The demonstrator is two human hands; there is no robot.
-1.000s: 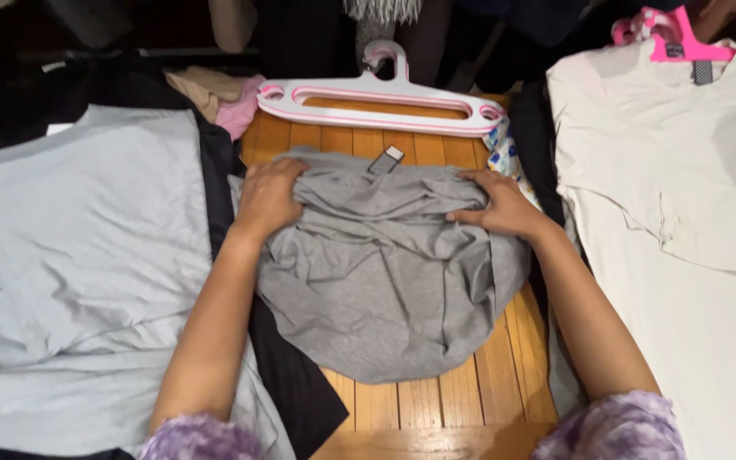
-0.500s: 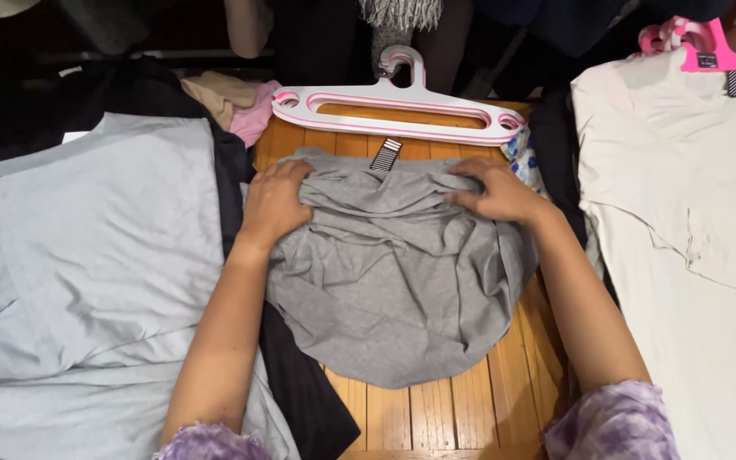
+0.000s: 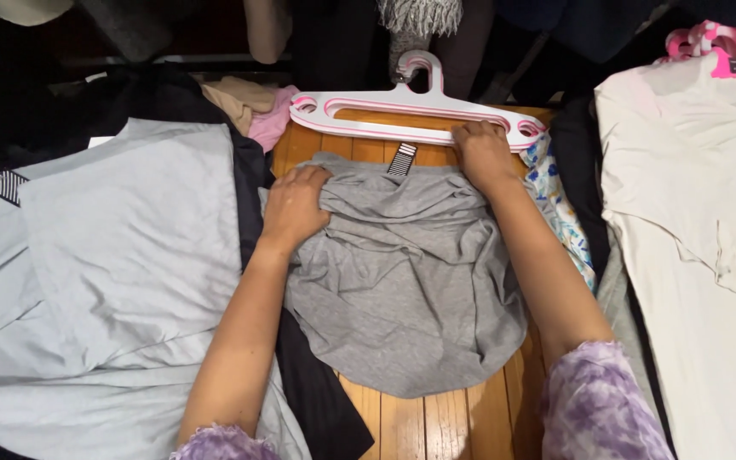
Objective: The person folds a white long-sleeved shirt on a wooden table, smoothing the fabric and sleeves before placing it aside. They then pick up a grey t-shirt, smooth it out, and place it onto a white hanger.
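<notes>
A crumpled grey garment (image 3: 411,290) lies on a slatted wooden table (image 3: 436,422). My left hand (image 3: 296,204) rests on its upper left part, fingers bunching the fabric. My right hand (image 3: 483,153) has reached up past the garment's top edge and lies on the right part of a white and pink plastic hanger (image 3: 411,111) that sits flat at the table's far end. A small striped tag (image 3: 402,159) sticks out at the garment's neckline.
A pale blue-grey shirt (image 3: 104,273) is spread at the left over black cloth (image 3: 317,400). A cream shirt (image 3: 692,221) on a pink hanger (image 3: 726,47) lies at the right. A floral cloth (image 3: 564,213) shows beside my right forearm. Dark clothes hang at the back.
My right hand has left the grey garment's right side and moved up onto the hanger. My left hand has stayed on the garment's left.
</notes>
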